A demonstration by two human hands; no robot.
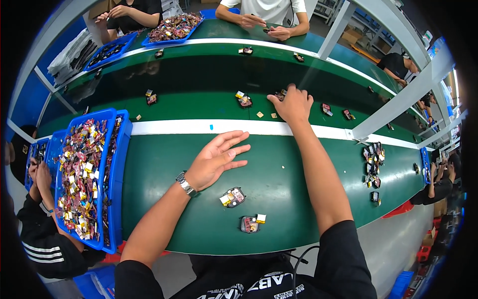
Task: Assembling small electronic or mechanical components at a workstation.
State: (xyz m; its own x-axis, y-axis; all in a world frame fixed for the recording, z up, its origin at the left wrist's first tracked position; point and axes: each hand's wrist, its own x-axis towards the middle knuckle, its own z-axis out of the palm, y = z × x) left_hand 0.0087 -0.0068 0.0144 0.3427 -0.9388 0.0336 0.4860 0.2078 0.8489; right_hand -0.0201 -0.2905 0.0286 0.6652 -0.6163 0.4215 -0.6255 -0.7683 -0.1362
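Green worktop (279,199) up front, its sheen catching the light; a white ledge (169,128) runs along its far edge, and past that lies a dark green lane (194,107) dotted with small assemblies; grey posts (408,97) frame the right side, and across the way a person in a white shirt (274,7) works with both hands; over at the left, a striped sleeve (42,253) belongs to another worker.

Now the containers: a blue tray (110,134) at the left is heaped with small circuit boards (79,174), reddish with white and yellow bits; a second heaped blue tray (172,42) sits on the far side.

And here's the right hand (294,103), out over the lane, thumb apart from the bent fingers, above a dark-cased circuit assembly (280,94), mostly covered; whether the fingertips grip it, I cannot tell; the left hand (211,164) hangs empty over the worktop, fingers spread; below it lie two black-rimmed assemblies (232,197), reddish boards inside, each with a white-and-yellow piece.
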